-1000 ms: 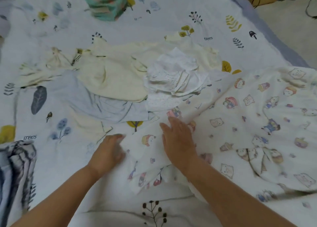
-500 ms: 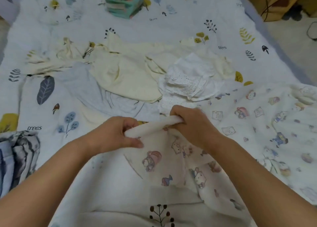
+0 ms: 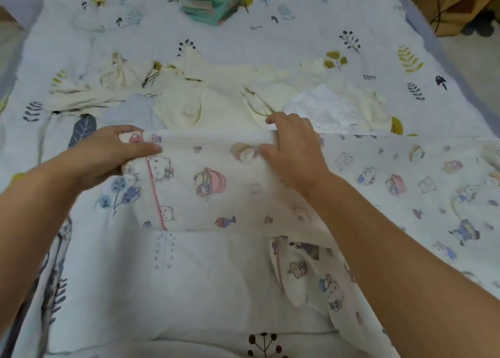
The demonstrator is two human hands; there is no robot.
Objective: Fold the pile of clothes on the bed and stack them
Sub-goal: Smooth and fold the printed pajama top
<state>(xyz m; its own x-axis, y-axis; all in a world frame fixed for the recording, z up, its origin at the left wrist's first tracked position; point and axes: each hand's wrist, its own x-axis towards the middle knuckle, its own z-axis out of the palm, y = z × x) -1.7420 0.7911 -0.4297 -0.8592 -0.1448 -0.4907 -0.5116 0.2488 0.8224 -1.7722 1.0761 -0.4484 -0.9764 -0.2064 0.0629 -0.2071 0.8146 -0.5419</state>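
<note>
I see the bed filling nearly the whole view, covered with a pale sheet printed with leaves, sprigs and the word "trees". Across its right half and down toward me spreads the cartoon-print cloth, white with small character figures and a pink seam; its near-left part is lifted off the sheet and stretched flat between the two hands. Beyond that raised edge lies the unfolded pile: cream garments crumpled across the middle of the bed, with a white dotted garment resting on their right side. At the far edge, well apart from the pile, stands a teal folded stack. In the top right corner, off the bed, I make out a brown cardboard box on the floor. A dark striped fabric shows along the lower left edge. My left hand pinches the cloth's upper left corner, thumb lying across the front and fingers curled behind. My right hand grips the same top edge further right, fingers hooked over the fold and thumb on the near side.
</note>
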